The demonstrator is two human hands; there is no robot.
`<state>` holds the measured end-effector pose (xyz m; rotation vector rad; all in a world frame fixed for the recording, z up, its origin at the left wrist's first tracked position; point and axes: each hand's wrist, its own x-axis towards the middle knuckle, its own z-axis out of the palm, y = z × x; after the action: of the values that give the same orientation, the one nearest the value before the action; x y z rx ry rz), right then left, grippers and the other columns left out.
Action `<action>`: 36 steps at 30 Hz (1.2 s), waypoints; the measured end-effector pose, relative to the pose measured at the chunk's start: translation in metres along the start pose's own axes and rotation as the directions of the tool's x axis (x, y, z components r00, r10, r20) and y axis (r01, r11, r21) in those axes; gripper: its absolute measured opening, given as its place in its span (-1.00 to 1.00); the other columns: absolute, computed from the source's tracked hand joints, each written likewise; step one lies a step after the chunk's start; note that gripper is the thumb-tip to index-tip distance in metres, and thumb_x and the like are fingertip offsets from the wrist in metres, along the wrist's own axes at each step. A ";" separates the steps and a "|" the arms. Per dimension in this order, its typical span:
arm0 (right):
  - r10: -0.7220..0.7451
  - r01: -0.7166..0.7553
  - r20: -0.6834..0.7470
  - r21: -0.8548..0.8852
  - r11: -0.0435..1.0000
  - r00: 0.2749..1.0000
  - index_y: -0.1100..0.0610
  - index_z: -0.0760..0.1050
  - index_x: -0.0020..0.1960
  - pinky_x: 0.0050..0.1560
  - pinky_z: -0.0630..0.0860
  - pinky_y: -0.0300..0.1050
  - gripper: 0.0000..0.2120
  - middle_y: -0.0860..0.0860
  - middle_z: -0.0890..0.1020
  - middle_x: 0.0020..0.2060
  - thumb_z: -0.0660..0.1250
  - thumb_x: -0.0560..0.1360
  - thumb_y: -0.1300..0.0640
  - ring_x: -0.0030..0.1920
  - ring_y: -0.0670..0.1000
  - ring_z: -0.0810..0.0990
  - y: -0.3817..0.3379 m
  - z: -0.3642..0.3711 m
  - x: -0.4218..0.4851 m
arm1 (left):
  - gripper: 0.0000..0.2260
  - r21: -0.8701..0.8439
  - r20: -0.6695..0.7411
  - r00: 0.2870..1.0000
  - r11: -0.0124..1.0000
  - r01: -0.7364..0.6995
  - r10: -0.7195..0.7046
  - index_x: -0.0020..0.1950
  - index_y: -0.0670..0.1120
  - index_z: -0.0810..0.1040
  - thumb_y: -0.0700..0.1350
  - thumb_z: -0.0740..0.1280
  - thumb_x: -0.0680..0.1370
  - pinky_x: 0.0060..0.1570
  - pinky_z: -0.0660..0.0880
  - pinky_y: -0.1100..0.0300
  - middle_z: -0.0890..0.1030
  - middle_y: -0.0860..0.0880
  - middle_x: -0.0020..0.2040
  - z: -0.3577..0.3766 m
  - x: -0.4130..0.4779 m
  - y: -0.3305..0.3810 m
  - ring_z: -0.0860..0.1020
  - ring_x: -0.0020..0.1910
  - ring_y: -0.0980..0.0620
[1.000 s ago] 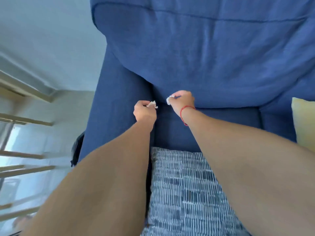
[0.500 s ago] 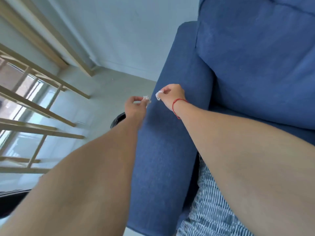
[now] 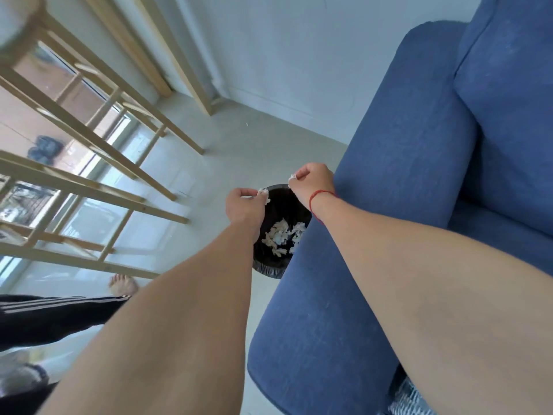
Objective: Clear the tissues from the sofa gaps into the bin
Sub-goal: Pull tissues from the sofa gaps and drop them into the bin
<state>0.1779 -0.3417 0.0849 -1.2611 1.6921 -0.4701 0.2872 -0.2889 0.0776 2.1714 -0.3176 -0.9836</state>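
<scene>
I have my left hand (image 3: 244, 205) and right hand (image 3: 311, 182) each pinching a tissue scrap (image 3: 264, 193) above the bin (image 3: 269, 266) beside the sofa (image 3: 389, 205). These scraps look weightless, soft and easily torn, so I judge a fingertip pinch is enough.

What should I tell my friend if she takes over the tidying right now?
Left hand: pinching a small tissue scrap over the bin.
Right hand: pinching another tissue bit above the bin's far rim.
Bin: black, on the floor beside the blue sofa arm, with a pile of white tissues already inside.
Done: earlier tissues binned.
Left: let go of both bits so they drop in, then check the sofa gaps, which are out of view here.
</scene>
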 end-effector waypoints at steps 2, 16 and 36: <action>0.015 -0.015 0.008 -0.015 1.000 1.000 0.10 0.57 -0.15 0.08 0.59 -0.07 -0.96 0.09 0.69 -0.03 0.37 0.46 0.21 -0.01 0.09 0.64 0.000 0.010 -0.001 | -0.86 -0.010 0.000 1.000 1.000 0.026 -0.026 -0.19 -0.03 0.49 -0.10 0.45 0.44 -0.25 0.51 0.16 0.64 -0.14 -0.12 -0.005 0.005 -0.001 0.52 -0.29 -0.06; 0.108 -0.065 0.182 -0.228 0.972 0.977 0.21 0.56 -0.06 -0.08 0.52 -0.08 -0.79 0.13 0.60 -0.08 0.17 0.49 0.37 0.01 0.18 0.55 0.001 0.001 -0.020 | -0.82 0.220 0.092 0.996 0.975 0.002 -0.023 -0.25 -0.09 0.44 -0.19 0.25 0.56 -0.08 0.40 0.22 0.42 0.00 -0.26 -0.013 -0.007 -0.007 0.39 -0.08 -0.12; 0.141 -0.147 -0.226 -0.009 0.989 0.964 0.18 0.39 0.36 0.36 0.37 0.03 -0.59 0.11 0.45 0.36 0.14 0.57 0.05 0.30 0.14 0.44 0.078 -0.262 -0.130 | -0.47 0.520 0.543 0.794 0.632 -0.574 0.273 0.52 -0.09 0.24 0.04 0.20 0.59 0.22 0.43 0.09 0.41 -0.08 0.45 0.079 -0.261 0.037 0.45 0.35 -0.11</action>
<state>-0.0818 -0.2526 0.2121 -1.1265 1.9710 -0.5206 0.0548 -0.2291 0.2128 2.2591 -1.5609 -1.1435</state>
